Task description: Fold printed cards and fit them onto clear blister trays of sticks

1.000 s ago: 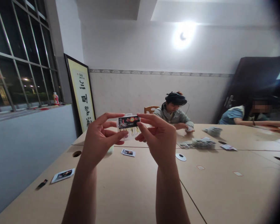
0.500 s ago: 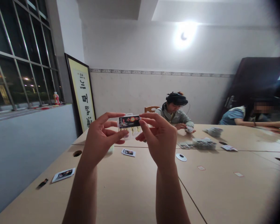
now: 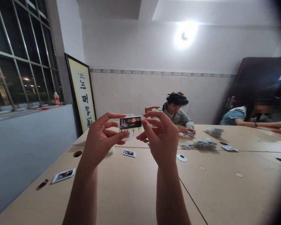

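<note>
Raised above the table, a small clear plastic box of fish hooks (image 3: 134, 132) faces me. A black printed label (image 3: 130, 122) covers its upper part, and several gold-coloured hooks show below. My left hand (image 3: 100, 137) grips the box's left side, thumb across the front and fingers behind. My right hand (image 3: 162, 136) is at the right edge, with thumb and index fingertips close together at the label's upper corner and the other fingers curled beside the lower corner. The thumb appears to touch the edge.
Label cards (image 3: 129, 153) lie beyond my hands, and a stack of cards (image 3: 63, 176) lies at left beside a dark strip (image 3: 42, 184). Stacked boxes (image 3: 204, 143) stand at right. Across the table sits a person (image 3: 175, 109); another person (image 3: 239, 115) leans in at far right.
My right thumb and index finger have shifted slightly right, from over the label's corner to its edge, uncovering more of the label. My left hand stays put.
</note>
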`<state>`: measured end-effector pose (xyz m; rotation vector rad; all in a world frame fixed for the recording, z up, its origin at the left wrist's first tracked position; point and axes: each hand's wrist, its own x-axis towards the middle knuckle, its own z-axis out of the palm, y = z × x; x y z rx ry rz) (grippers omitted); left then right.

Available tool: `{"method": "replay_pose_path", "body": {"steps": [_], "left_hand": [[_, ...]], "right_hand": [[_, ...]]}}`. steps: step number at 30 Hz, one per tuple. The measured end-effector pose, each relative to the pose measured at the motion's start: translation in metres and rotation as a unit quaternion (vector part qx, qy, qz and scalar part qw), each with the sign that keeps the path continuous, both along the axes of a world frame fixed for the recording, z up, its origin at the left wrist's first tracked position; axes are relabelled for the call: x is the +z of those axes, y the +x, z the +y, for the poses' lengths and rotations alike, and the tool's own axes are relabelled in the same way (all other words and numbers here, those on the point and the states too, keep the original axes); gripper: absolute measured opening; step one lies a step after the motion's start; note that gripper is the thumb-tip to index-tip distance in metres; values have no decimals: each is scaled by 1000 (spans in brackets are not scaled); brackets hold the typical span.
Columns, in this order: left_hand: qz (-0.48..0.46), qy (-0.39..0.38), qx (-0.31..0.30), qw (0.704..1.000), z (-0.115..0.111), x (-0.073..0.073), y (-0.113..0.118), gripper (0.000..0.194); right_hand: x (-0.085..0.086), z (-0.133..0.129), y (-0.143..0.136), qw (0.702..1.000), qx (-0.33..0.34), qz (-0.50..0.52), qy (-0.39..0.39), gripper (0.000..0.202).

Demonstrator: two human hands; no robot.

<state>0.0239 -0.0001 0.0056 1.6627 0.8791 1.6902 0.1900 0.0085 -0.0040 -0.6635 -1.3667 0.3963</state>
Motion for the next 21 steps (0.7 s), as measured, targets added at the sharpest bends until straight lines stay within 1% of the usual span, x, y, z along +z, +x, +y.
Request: {"method": "replay_pose_path", "body": {"steps": [4, 8, 21], "left_hand": [[0, 3, 1, 1000, 0, 0, 1, 55], [-2, 1, -9, 1000, 1, 0, 3, 54], [-2, 5, -4, 1000, -1, 0, 4, 52]], "right_hand": [[1, -1, -1, 1000, 6, 2, 4, 9], [0, -1, -1, 1000, -3, -5, 14, 7], [0, 0, -1, 1000, -9, -9, 26, 8]]}}
